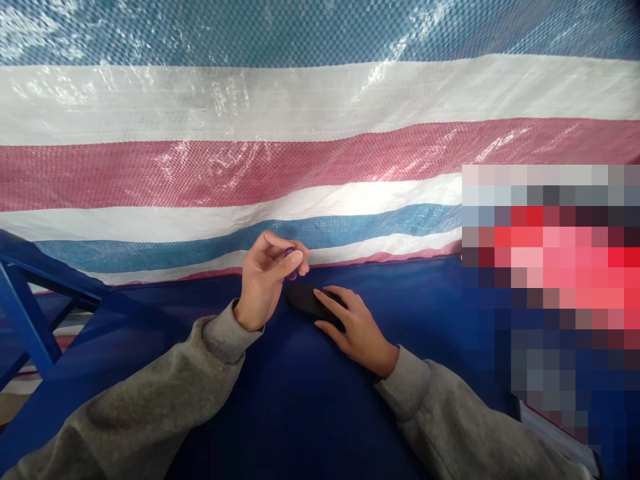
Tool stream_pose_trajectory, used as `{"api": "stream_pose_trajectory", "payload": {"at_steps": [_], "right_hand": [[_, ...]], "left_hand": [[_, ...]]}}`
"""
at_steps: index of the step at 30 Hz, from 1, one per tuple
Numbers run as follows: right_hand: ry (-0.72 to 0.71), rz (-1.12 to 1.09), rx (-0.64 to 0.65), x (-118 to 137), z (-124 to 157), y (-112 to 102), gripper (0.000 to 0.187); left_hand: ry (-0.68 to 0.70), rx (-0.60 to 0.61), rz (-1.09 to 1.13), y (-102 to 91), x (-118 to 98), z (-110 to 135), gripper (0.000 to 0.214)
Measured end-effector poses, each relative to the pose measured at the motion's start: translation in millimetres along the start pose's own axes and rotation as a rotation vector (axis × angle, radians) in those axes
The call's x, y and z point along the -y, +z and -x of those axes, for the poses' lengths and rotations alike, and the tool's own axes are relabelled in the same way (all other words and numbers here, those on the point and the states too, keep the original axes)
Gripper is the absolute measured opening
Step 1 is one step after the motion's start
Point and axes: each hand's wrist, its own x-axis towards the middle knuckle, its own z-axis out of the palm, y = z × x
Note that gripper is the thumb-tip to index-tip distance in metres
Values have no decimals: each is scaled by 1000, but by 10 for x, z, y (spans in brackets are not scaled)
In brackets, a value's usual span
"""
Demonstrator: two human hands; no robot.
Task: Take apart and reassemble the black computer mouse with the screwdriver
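Note:
My left hand (267, 277) is raised just above the blue surface. Its thumb and fingers pinch a small, dark purple, loop-like thing (289, 253), mostly hidden by the fingertips. Just below and to the right lies a black, elongated object with rounded ends (304, 299), whose exact kind I cannot make out. My right hand (357, 327) grips its right end, thumb along the near side and fingers over the top. The black object's right part is covered by that hand.
A dark blue flat surface (295, 413) lies under both hands. Behind it hangs a striped woven plastic sheet (225, 100) in blue, white and red. Blue metal bars (30, 313) stand at the left. The right side is blurred by large pixels.

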Motion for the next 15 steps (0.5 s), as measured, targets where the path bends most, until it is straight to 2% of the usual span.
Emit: {"api": "stream_pose_trajectory", "payload": {"at_steps": [4,7,12,15], "right_hand": [[3,-1,0,-5,6,3,50],[7,-5,4,0,7,-3,49],[-1,4,-3,12,-2,-14,49],[4,-9,4,9,-3,-12,49]], "left_hand": [[-22,-2,73,-11,4,-17,14],[-30,-5,84,-29,12,-21,29],[-15,-30,-21,-23,13,-9,12],[-34,-2,2,-8,8,-6,16]]}}
